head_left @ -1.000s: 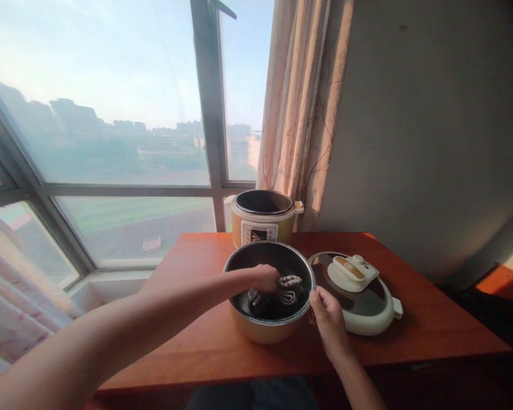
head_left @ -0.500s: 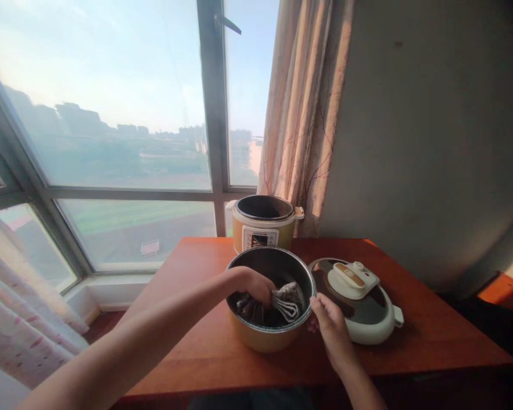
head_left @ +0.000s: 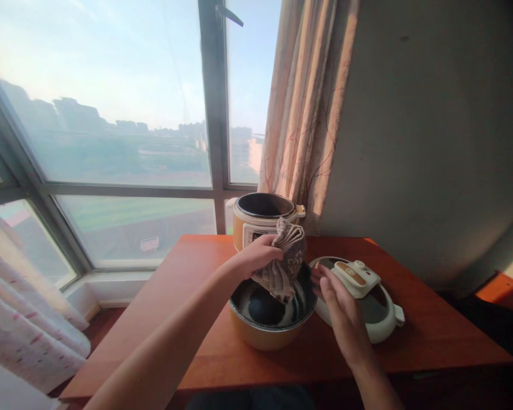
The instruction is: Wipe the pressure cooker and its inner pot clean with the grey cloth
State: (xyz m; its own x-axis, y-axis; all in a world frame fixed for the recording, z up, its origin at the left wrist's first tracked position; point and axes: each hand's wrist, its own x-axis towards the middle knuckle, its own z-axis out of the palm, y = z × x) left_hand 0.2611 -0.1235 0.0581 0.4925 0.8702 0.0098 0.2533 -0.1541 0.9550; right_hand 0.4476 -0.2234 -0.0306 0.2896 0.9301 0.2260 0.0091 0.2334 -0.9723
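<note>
My left hand [head_left: 263, 254] is closed on a folded, patterned cloth [head_left: 287, 259], lifted above the mouth of the inner pot [head_left: 267, 340]. That pot is gold outside and dark inside, and stands upright near the table's front. Beside its right rim, my right hand [head_left: 340, 299] is open with fingers stretched out; whether the fingertips touch the rim I cannot tell. The cloth and my left hand hide part of the pot's far rim. Behind it stands the electric cooker body [head_left: 240, 219], its top uncovered and its control panel partly covered by my hand and the cloth.
A white cooker lid [head_left: 380, 330] with a handle on top lies to the right of the pot. All of this rests on the reddish wooden table [head_left: 431, 336]. A curtain [head_left: 303, 114] hangs behind, between the large window [head_left: 123, 131] and the grey wall [head_left: 423, 142].
My left hand has raised the cloth out of the inner pot's inside to above its rim. My right hand has let go of the rim and its fingers have straightened.
</note>
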